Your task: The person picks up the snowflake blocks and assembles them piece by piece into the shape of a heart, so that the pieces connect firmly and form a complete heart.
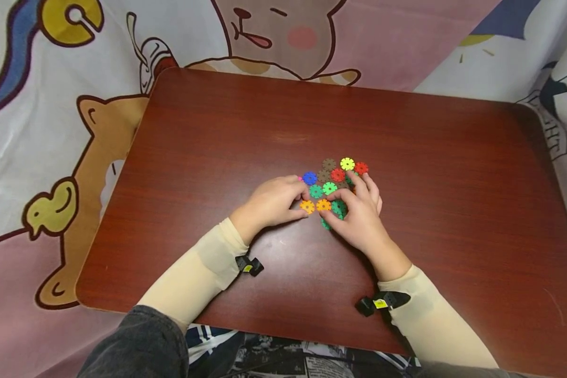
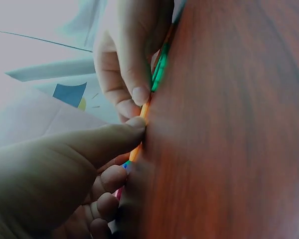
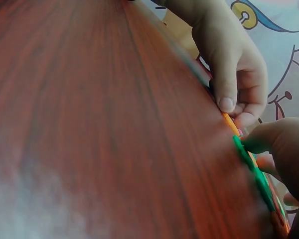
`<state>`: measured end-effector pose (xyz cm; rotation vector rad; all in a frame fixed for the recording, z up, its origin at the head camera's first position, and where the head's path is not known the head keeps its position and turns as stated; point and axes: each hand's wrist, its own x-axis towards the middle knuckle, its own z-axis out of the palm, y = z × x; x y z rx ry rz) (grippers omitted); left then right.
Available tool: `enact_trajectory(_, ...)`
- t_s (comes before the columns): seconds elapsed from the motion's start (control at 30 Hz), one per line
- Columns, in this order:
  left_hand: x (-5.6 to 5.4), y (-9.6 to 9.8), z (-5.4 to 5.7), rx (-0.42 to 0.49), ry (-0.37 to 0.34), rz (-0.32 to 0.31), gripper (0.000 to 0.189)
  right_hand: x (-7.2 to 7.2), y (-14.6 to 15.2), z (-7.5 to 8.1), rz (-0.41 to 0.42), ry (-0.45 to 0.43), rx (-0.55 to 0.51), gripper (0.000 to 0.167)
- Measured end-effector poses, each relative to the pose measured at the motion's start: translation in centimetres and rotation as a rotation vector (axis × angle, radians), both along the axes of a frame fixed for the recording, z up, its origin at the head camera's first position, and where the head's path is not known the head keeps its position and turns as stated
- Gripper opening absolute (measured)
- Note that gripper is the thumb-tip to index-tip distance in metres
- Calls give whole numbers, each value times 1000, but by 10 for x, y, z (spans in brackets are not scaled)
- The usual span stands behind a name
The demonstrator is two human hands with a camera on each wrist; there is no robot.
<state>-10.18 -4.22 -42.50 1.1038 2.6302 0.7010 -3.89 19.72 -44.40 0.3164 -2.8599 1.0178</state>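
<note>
as left hand [image 1: 275,202] pinches disc [image 1: 307,207], right hand [image 1: 363,218] opposite

Small round plastic discs, notched around their rims, lie clustered on the tabletop [image 1: 193,131]. Two are orange, side by side at the near edge: the left hand [image 1: 275,200] pinches the left orange disc [image 1: 307,206] between thumb and finger, and the right hand [image 1: 363,218] holds the right orange disc [image 1: 323,205] at its edge. Just beyond lie a teal disc [image 1: 315,191] and a bright green disc [image 1: 329,188], with a blue disc [image 1: 310,178] farther left. Brown discs [image 1: 328,164], a red disc [image 1: 337,175] and a yellow disc [image 1: 347,164] lie at the far side; another red disc [image 1: 361,168] sits beside the yellow. Dark green discs [image 1: 338,208] lie partly under the right hand, their number hard to tell.
</note>
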Motion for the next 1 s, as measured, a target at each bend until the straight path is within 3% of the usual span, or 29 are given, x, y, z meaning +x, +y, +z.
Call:
enact_trajectory(0.3, 0, 5, 6, -33, -47, 19, 17, 1, -9, 1, -33, -76, -28, 28)
enact_trajectory(0.6, 2, 10, 6, -32, -100, 85, 35, 4, -6, 2, -38, -89, -52, 30)
enact_trajectory(0.77, 3, 12, 8, -63, -131, 112, 31, 5, -6, 1, -42, -58, -91, 29)
enact_trajectory(1.0, 5, 11, 9, -18, -151, 128, 30, 7, -8, -1, -31, 48, -137, 29)
